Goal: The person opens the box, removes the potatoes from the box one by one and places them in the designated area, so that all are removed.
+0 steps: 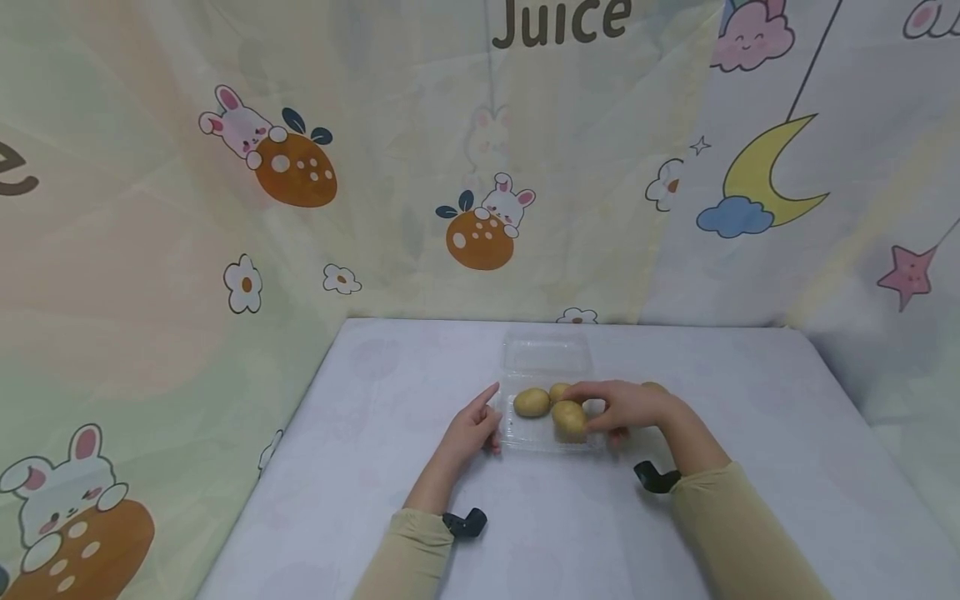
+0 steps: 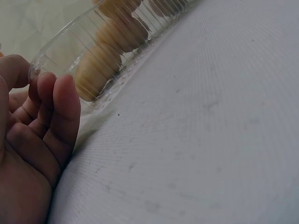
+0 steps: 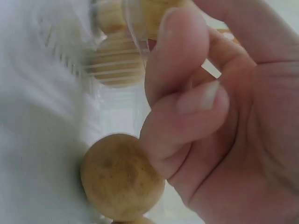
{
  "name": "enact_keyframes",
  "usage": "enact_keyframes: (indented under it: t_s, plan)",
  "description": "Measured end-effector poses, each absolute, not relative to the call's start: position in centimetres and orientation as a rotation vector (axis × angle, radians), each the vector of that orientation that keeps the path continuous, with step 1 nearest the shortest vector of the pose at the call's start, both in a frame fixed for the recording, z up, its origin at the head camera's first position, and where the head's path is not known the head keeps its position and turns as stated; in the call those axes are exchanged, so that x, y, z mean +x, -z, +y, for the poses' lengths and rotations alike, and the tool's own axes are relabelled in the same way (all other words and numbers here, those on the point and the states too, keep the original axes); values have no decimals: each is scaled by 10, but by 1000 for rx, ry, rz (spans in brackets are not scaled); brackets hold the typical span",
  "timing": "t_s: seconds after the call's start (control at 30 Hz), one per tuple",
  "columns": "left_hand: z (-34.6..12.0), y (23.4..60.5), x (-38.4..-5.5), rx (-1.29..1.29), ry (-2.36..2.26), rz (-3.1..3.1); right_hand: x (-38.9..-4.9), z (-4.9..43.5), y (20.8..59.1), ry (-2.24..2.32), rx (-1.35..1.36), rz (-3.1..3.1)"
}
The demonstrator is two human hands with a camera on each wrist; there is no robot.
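Note:
A clear plastic clamshell box (image 1: 525,435) lies opened on the table, its lid folded to the far side. Inside it are a potato (image 1: 532,403) at the left and another (image 1: 558,391) behind, partly covered by fingers. My right hand (image 1: 628,404) grips a third potato (image 1: 570,419) between thumb and fingers, over the right half of the box. At the left rim is my left hand (image 1: 468,432), index finger stretched along the side; in the left wrist view its fingertips (image 2: 65,91) hold the rim at the corner.
Another potato (image 3: 122,177) sits on the white table outside the box, beside my right hand; in the head view the wrist mostly hides it. Part of one more shows at the right wrist view's bottom edge. A printed cloth (image 1: 405,208) hangs behind the table.

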State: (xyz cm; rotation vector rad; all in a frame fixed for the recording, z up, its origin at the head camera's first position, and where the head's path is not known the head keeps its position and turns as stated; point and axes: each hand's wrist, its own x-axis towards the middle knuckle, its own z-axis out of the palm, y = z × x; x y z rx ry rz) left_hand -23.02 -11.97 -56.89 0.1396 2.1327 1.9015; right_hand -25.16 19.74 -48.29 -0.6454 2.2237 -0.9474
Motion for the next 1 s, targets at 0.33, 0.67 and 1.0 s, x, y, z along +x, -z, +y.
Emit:
enact_keyframes:
  t_s: [0.33, 0.67, 1.0]
  plan:
    - [-120, 568, -230, 138, -1908, 2126, -247, 209, 483, 922, -632, 2366]
    - [-120, 566, -229, 128, -1918, 2109, -240, 226, 495, 1028, -696, 2495]
    - [-119, 566, -229, 122, -1890, 2148, -229, 247, 510, 1288, -838, 2474]
